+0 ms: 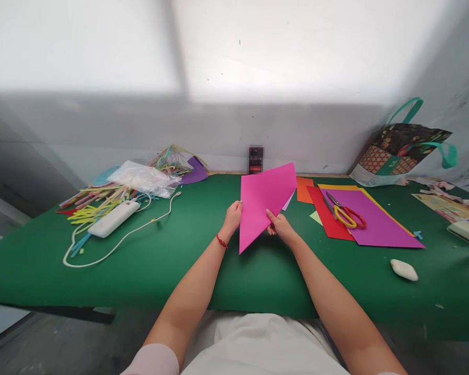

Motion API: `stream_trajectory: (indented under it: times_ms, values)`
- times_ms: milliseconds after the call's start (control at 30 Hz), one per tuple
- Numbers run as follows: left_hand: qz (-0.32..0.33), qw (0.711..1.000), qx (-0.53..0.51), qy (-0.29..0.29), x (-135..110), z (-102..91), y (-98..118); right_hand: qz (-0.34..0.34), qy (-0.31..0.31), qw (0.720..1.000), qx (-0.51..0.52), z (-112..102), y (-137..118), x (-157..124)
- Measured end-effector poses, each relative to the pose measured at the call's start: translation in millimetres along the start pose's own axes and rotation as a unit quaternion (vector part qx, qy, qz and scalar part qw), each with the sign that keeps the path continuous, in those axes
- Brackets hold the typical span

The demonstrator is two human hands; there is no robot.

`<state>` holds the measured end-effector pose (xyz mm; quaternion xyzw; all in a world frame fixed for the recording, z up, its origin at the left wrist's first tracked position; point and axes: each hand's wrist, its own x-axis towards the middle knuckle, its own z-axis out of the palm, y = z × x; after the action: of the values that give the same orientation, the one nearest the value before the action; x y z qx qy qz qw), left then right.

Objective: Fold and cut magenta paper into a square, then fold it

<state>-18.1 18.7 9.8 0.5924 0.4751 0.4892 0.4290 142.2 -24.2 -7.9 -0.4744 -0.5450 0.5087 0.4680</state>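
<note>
A bright pink sheet of paper (pixel 263 200) is held up in front of me, above the green tabletop, with one corner pointing down. My left hand (pixel 233 214) grips its left edge; the fingers behind the sheet are mostly hidden. On the lower right, slanted edge, my right hand (pixel 280 227) pinches the paper, thumb on the front and fingers behind. Whether the sheet is folded, I cannot tell. Partly behind it lie an orange sheet (pixel 305 190) and a pale lilac piece (pixel 288 201).
To the right, yellow-handled scissors (pixel 344 216) and red-handled scissors (pixel 358 219) rest on red and purple paper (pixel 383 224). A white case (pixel 404 270) sits nearer. Leftward are a white power bank (pixel 114 219) with cable, paper strips (pixel 88 211) and a plastic bag (pixel 144 178). A tote bag (pixel 398 148) stands behind.
</note>
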Motion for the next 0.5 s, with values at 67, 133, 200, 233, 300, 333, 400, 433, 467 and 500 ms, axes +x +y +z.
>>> stream_trajectory:
  times_ms: [67,133,200,233,300,333,400,433,467,500]
  values:
    - [-0.005,1.0,-0.013,-0.01,-0.3,0.4,0.8,-0.004,0.006,1.0,-0.001,1.1,-1.0,0.6]
    - [-0.011,0.999,-0.029,-0.027,-0.1,0.3,1.0,-0.011,0.011,1.0,-0.003,2.1,-2.3,1.0]
    - [-0.014,0.998,-0.041,-0.042,0.9,-0.5,1.1,-0.015,0.013,1.0,-0.005,2.7,-4.0,0.7]
    - [-0.014,0.998,-0.047,-0.048,1.5,-1.2,1.1,-0.016,0.015,1.0,-0.004,2.7,-4.9,0.3]
    - [-0.01,0.996,-0.066,-0.058,2.7,-3.1,1.6,-0.017,0.024,1.0,0.002,1.8,-6.2,-0.8]
    - [-0.006,0.995,-0.077,-0.063,3.1,-4.0,2.0,-0.017,0.032,0.999,0.005,0.9,-6.4,-1.2]
    - [-0.003,0.993,-0.099,-0.072,3.4,-5.4,2.7,-0.018,0.047,0.999,0.005,-1.8,-5.6,-1.5]
    - [-0.005,0.992,-0.106,-0.075,3.1,-5.5,3.0,-0.019,0.052,0.998,0.004,-3.4,-4.6,-1.3]
    - [-0.011,0.991,-0.107,-0.075,2.4,-5.3,3.3,-0.021,0.054,0.998,0.002,-5.0,-3.6,-0.9]
    - [-0.02,0.992,-0.106,-0.073,1.3,-4.7,3.7,-0.022,0.054,0.998,0.0,-6.6,-2.6,-0.4]
